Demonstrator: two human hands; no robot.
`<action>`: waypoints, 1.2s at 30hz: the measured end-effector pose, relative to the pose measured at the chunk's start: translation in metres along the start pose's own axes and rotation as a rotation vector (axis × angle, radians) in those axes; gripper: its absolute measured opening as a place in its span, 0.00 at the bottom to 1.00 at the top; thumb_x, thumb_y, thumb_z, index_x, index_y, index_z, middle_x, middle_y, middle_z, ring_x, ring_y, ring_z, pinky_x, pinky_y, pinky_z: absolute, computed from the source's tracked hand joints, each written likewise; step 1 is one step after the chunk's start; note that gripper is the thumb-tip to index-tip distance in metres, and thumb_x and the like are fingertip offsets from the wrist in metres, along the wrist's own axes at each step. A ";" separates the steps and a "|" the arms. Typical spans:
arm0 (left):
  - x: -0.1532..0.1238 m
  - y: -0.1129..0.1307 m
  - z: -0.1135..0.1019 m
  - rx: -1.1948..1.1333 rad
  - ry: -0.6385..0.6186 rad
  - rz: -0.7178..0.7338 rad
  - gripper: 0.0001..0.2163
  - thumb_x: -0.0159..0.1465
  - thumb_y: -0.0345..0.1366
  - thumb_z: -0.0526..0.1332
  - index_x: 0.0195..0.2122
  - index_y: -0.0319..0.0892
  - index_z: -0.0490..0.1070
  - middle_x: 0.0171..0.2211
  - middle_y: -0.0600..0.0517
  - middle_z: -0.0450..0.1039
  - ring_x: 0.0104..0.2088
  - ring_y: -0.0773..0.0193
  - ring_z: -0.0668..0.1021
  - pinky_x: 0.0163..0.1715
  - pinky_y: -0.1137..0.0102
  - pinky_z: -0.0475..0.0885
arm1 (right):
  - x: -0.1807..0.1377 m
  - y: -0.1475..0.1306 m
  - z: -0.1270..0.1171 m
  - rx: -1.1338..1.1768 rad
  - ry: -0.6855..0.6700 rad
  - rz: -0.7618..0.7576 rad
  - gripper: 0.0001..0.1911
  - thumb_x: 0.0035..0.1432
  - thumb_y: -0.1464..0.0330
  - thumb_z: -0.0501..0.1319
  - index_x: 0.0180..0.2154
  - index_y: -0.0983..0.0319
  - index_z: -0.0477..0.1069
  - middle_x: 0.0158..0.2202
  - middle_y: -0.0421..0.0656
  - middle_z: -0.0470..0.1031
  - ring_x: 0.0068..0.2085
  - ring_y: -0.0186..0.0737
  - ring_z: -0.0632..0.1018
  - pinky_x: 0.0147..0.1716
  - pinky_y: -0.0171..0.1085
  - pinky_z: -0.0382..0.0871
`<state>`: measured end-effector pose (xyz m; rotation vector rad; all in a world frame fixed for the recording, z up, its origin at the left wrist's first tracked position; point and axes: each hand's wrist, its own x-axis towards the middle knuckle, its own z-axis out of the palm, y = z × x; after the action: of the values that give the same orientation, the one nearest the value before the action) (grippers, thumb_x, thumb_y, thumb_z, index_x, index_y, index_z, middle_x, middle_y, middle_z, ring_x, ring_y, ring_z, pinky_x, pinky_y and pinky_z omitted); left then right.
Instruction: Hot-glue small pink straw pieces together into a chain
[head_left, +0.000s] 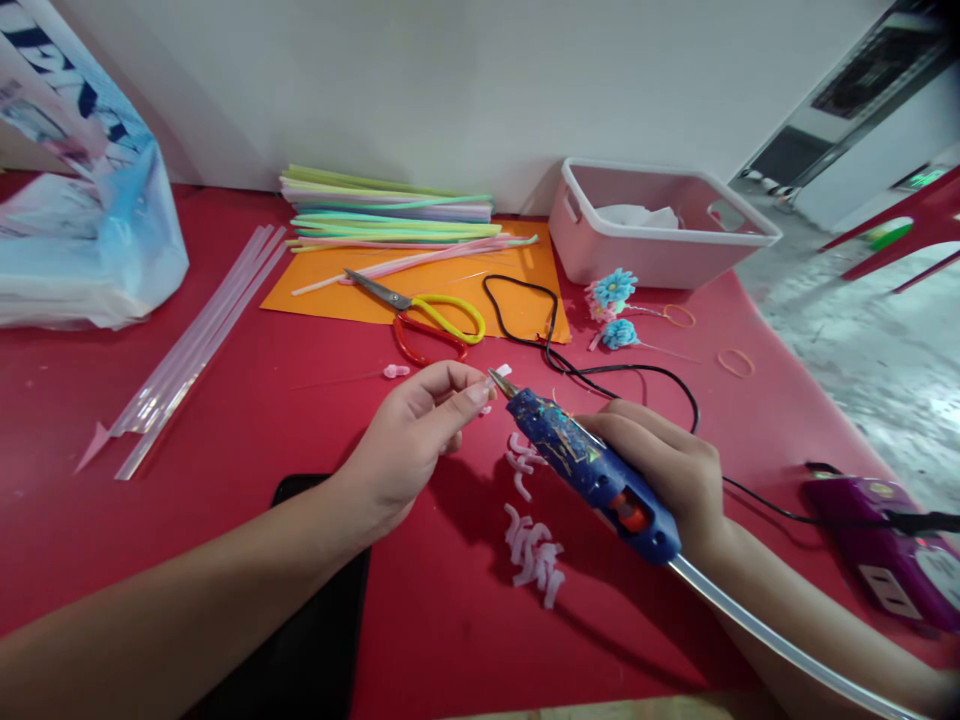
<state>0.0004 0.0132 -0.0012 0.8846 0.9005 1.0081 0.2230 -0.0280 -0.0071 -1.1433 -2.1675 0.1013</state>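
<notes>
My right hand [667, 465] is wrapped round a blue glue gun [574, 450], with a clear glue stick [757, 620] trailing from its back end. My left hand [420, 430] pinches a small pale pink fuzzy piece [502, 371], which looks like cut pipe cleaner. The gun's metal nozzle is at that piece, near the left fingertips; whether they touch I cannot tell. Below the gun, short bent pale pipe cleaner pieces [534, 555] lie in a loose pile. Left of my fingers is a thin stem with a pink tip [395, 371].
Scissors [405, 302] and bundled pipe cleaners [390, 225] lie on an orange sheet [322, 285]. Glue sticks [202, 340] and a plastic bag [142, 220] are left. A pink basket [637, 245], blue flowers [616, 288], black cord [660, 370] and purple power box [877, 540] are right. A dark phone-like slab [322, 620] lies in front.
</notes>
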 end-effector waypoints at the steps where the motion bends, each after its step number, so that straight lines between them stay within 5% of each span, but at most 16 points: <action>1: 0.000 0.000 0.000 0.003 0.003 0.004 0.06 0.62 0.34 0.67 0.29 0.40 0.74 0.25 0.58 0.67 0.21 0.77 0.63 0.20 0.82 0.59 | 0.000 0.000 0.000 0.001 0.003 -0.002 0.04 0.66 0.69 0.57 0.42 0.59 0.69 0.27 0.40 0.68 0.27 0.38 0.72 0.28 0.36 0.64; 17: 0.000 0.002 0.001 0.065 0.034 0.000 0.09 0.58 0.39 0.69 0.29 0.41 0.72 0.25 0.58 0.66 0.22 0.73 0.63 0.21 0.76 0.57 | -0.002 -0.003 -0.002 0.039 0.021 0.016 0.05 0.63 0.70 0.59 0.41 0.58 0.72 0.27 0.40 0.71 0.27 0.38 0.73 0.28 0.37 0.65; 20: -0.001 0.002 0.002 0.099 -0.028 -0.014 0.09 0.59 0.39 0.69 0.29 0.42 0.71 0.24 0.59 0.64 0.21 0.73 0.60 0.21 0.75 0.55 | 0.000 -0.010 0.000 0.144 0.125 0.301 0.01 0.58 0.68 0.65 0.35 0.58 0.74 0.25 0.38 0.72 0.25 0.37 0.73 0.26 0.36 0.66; 23: -0.003 0.002 0.003 0.161 -0.136 -0.044 0.10 0.60 0.41 0.68 0.28 0.42 0.71 0.21 0.60 0.61 0.20 0.72 0.58 0.22 0.73 0.54 | 0.006 -0.015 0.003 0.399 0.215 0.773 0.10 0.56 0.60 0.69 0.35 0.58 0.76 0.26 0.39 0.76 0.27 0.38 0.76 0.29 0.37 0.70; 25: -0.005 0.003 0.004 0.223 -0.213 -0.055 0.10 0.63 0.41 0.66 0.28 0.42 0.71 0.19 0.60 0.59 0.19 0.72 0.58 0.22 0.72 0.54 | 0.011 -0.015 0.005 0.703 0.204 0.933 0.16 0.53 0.56 0.71 0.38 0.58 0.77 0.27 0.39 0.78 0.29 0.38 0.78 0.31 0.38 0.72; 29: -0.007 0.004 0.005 0.335 -0.303 -0.044 0.09 0.65 0.39 0.64 0.29 0.41 0.71 0.22 0.58 0.61 0.22 0.71 0.61 0.24 0.72 0.56 | 0.015 -0.016 0.003 1.161 0.104 1.014 0.16 0.48 0.58 0.75 0.37 0.56 0.76 0.28 0.36 0.79 0.30 0.37 0.81 0.37 0.39 0.77; 36: -0.006 0.004 0.008 0.382 -0.383 -0.022 0.08 0.65 0.37 0.62 0.29 0.41 0.71 0.26 0.55 0.65 0.27 0.68 0.65 0.28 0.72 0.60 | 0.013 -0.018 0.004 1.169 0.077 1.022 0.16 0.45 0.62 0.77 0.34 0.57 0.76 0.29 0.36 0.79 0.31 0.35 0.80 0.36 0.36 0.76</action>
<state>0.0047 0.0068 0.0062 1.3342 0.7810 0.6216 0.2025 -0.0283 0.0030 -1.2655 -0.8734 1.4783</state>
